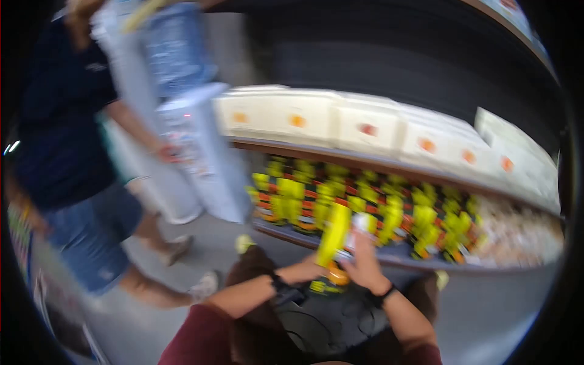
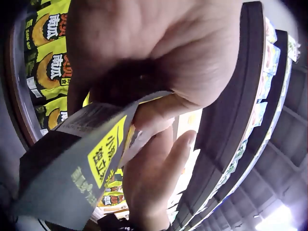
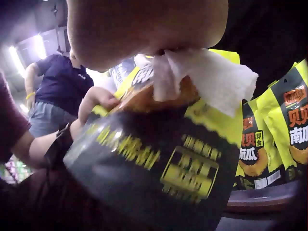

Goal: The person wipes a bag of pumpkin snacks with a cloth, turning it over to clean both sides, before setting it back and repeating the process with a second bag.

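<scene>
In front of the body, between left hand point(image 1: 306, 269) and right hand point(image 1: 363, 263), a packet point(image 1: 334, 234); left hand at its left edge, right hand to its right, with a tissue point(image 3: 219, 86) against the packet's face. Beyond, on the lower shelf point(image 1: 401, 257), rows of pouches point(image 1: 304, 198), one behind another; at its right end, other goods point(image 1: 517, 234), blurred. Directly above, on the upper shelf point(image 1: 353, 159), packs point(image 1: 365, 126) side by side. Left of the shelves, on the floor point(image 1: 486, 310), a water dispenser point(image 1: 204, 164), bottle point(image 1: 179, 48) on top. Farther left, another person point(image 1: 67, 121).
</scene>
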A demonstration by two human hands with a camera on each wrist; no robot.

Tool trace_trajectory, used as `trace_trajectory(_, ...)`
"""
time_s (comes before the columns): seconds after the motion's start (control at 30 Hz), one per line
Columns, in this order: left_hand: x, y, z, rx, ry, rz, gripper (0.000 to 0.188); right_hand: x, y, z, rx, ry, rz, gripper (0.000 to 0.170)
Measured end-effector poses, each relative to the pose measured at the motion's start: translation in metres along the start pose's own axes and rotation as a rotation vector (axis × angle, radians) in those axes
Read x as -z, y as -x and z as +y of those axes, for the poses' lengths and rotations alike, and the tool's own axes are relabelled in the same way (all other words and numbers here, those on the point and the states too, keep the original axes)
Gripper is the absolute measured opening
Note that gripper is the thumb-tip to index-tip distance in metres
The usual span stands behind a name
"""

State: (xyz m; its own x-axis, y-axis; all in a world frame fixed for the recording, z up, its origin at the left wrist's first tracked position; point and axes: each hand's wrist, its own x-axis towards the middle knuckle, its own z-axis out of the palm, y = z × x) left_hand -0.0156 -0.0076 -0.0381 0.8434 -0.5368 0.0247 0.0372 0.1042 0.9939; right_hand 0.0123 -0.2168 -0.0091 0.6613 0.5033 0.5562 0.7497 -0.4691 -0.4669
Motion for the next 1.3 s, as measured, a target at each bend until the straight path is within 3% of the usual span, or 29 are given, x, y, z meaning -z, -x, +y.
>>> trace_trajectory(0.03,-0.003,0.004,0.017,0.026,0.037,0.046,0.044,0.004,-0.005,-0.012,-0.033,-0.068,-0.04,0.076)
trace_trajectory(0.07,0.007,0.006,0.011,0.137,0.062,0.079,0.039,-0.013,0.004,-0.004,0.079,-0.051,-0.014,0.079)
trace_trajectory(0.1,0.01,0.008,0.015,0.154,0.045,0.127,0.034,-0.017,0.011,-0.011,0.053,-0.014,-0.12,0.072)
trace_trajectory(0.13,0.01,0.008,0.021,0.193,0.137,0.191,0.038,-0.024,0.016,-0.016,0.123,0.039,-0.086,0.072)
trace_trajectory(0.17,0.009,0.006,0.015,0.119,0.111,0.212,0.044,-0.016,0.013,-0.021,0.187,0.028,-0.071,0.075)
trace_trajectory(0.2,0.015,0.004,0.005,0.088,0.138,0.25,0.05,-0.024,0.015,-0.017,0.099,-0.058,-0.055,0.075)
trace_trajectory(0.23,0.018,0.005,0.008,0.142,0.108,0.251,0.052,-0.02,0.011,-0.012,0.107,-0.009,-0.061,0.076)
trace_trajectory(0.27,0.025,0.005,0.0,0.087,0.141,0.237,0.053,-0.016,0.003,-0.008,0.138,0.015,-0.081,0.076)
trace_trajectory(0.33,0.036,0.003,-0.007,0.181,0.08,0.207,0.06,-0.014,-0.001,0.009,0.07,0.016,-0.013,0.078)
trace_trajectory(0.37,0.04,0.003,-0.018,0.183,0.099,0.2,0.06,-0.02,-0.002,0.019,0.063,0.031,0.064,0.082)
trace_trajectory(0.53,0.036,0.004,-0.013,0.201,0.062,0.185,0.06,-0.017,0.001,0.016,-0.015,-0.059,0.06,0.086)
trace_trajectory(0.63,0.037,0.001,-0.021,0.117,0.103,0.222,0.06,-0.017,0.006,0.006,0.132,-0.099,0.066,0.083)
trace_trajectory(0.77,0.045,0.007,-0.019,0.196,0.068,0.287,0.059,-0.018,0.0,-0.003,0.195,-0.079,0.008,0.08)
trace_trajectory(0.8,0.043,0.006,-0.016,0.192,0.039,0.203,0.058,-0.009,-0.004,-0.001,0.199,-0.085,0.01,0.08)
trace_trajectory(0.87,0.033,0.004,-0.003,0.181,-0.024,0.036,0.056,0.009,-0.013,0.002,0.047,-0.171,-0.063,0.078)
trace_trajectory(0.9,0.02,0.0,0.01,0.182,-0.062,-0.034,0.054,0.005,-0.012,0.01,-0.011,-0.194,0.029,0.078)
trace_trajectory(0.93,-0.004,-0.006,0.026,0.124,0.006,0.013,0.05,0.0,-0.008,0.022,-0.063,-0.243,0.112,0.077)
trace_trajectory(0.97,0.021,0.003,0.015,0.374,-0.188,0.017,0.049,0.006,-0.022,0.023,-0.131,-0.15,-0.058,0.08)
trace_trajectory(1.0,0.011,0.002,0.014,0.259,-0.072,0.063,0.049,-0.008,-0.009,0.033,0.039,-0.027,0.081,0.084)
trace_trajectory(1.13,0.019,-0.005,-0.007,0.034,0.017,0.049,0.063,-0.004,-0.005,0.015,0.084,0.061,-0.013,0.08)
trace_trajectory(1.3,0.017,0.0,-0.001,-0.027,0.075,0.226,0.055,-0.011,0.001,-0.001,0.102,0.033,-0.122,0.078)
